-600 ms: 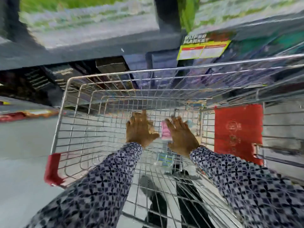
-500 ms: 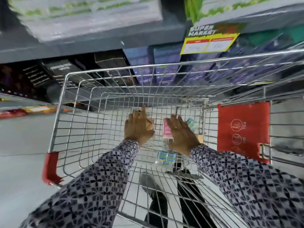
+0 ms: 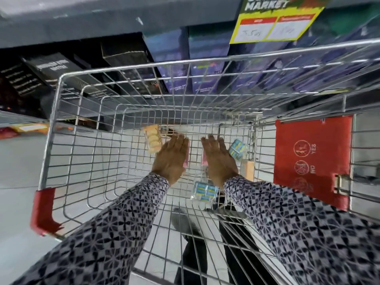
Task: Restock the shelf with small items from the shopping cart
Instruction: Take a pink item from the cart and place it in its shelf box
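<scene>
I look down into a wire shopping cart (image 3: pixel 61 128). My left hand (image 3: pixel 171 159) and my right hand (image 3: pixel 219 159) reach side by side to the cart's bottom, fingers straight, palms down. A pink packet edge (image 3: pixel 186 159) shows at the left hand's inner side and another pink edge (image 3: pixel 204 162) under the right hand; whether either is touched I cannot tell. A pack of round biscuits (image 3: pixel 152 140) lies left of the left hand. Blue packets lie right of the right hand (image 3: pixel 236 150) and below it (image 3: pixel 203 192). A tan box (image 3: pixel 246 170) stands near the cart's right wall.
The shelf (image 3: pixel 82 23) stands right beyond the cart, with black boxes (image 3: pixel 51 68) and purple boxes (image 3: pixel 174 64) under a yellow price tag (image 3: pixel 271 27). A red child-seat flap (image 3: pixel 312 157) hangs at the cart's right. A red corner guard (image 3: pixel 43 210) marks its near left corner.
Both hands have reached further forward and lower in the cart. The left hand shifted right, uncovering the biscuit pack. The view has moved closer to the shelf.
</scene>
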Available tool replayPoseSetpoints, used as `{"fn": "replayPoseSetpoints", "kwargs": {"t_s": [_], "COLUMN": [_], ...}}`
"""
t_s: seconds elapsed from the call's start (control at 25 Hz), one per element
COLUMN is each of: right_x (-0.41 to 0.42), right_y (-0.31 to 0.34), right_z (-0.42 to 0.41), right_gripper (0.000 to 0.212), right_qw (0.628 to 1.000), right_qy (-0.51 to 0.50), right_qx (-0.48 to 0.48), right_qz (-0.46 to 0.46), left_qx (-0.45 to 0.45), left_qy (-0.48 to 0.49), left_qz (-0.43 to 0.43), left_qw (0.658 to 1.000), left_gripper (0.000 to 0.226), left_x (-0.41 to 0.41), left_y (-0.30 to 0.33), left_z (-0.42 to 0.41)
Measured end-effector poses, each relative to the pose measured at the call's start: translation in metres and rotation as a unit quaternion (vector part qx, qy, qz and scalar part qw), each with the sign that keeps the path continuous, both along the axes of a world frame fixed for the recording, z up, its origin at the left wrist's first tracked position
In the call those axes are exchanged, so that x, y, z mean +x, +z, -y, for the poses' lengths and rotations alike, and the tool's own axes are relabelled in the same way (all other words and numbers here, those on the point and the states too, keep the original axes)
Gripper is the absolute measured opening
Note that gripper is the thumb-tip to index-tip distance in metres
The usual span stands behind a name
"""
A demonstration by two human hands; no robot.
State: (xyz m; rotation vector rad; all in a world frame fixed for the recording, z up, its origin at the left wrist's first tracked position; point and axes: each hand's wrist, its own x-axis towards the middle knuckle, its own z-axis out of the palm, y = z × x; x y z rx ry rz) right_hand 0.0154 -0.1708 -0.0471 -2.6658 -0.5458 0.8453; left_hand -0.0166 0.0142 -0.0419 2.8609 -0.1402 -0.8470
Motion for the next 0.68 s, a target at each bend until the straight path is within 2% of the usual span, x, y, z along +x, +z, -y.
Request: {"fn": "replayPoseSetpoints", "kwargs": {"t_s": [0.16,0.24,0.32,0.4,0.44,0.56,0.68], "right_x": [0.003,0.006,0.009,0.009,0.008,0.004,0.014], "right_y": [0.014,0.043,0.094,0.173,0.22,0.355,0.493], "right_z": [0.002,0.001,-0.003,-0.005,-0.004,0.007,0.015], "right_gripper": [0.105,0.1,0.089,0.081,0.085,0.098,0.099], "right_qw": [0.997,0.992,0.982,0.972,0.967,0.955,0.924], "right_qy": [-0.032,-0.042,-0.048,-0.074,-0.089,-0.091,-0.058], "right_qx": [0.07,0.121,0.18,0.222,0.235,0.27,0.344], "right_qz": [-0.022,-0.017,0.013,0.034,0.04,0.086,0.155], "left_qx": [-0.049,-0.082,-0.111,-0.138,-0.151,-0.191,-0.211], "left_qy": [0.074,0.125,0.152,0.183,0.199,0.218,0.168], "left_qz": [0.015,0.032,0.057,0.102,0.135,0.23,0.295], "left_qw": [0.996,0.988,0.98,0.968,0.959,0.929,0.917], "left_gripper": [0.097,0.095,0.079,0.068,0.071,0.098,0.111], "left_x": [0.006,0.006,0.01,0.008,0.006,-0.005,-0.006], "left_y": [0.021,0.066,0.132,0.214,0.258,0.383,0.514], "left_z": [-0.005,-0.005,-0.004,-0.005,-0.008,-0.014,-0.016]}}
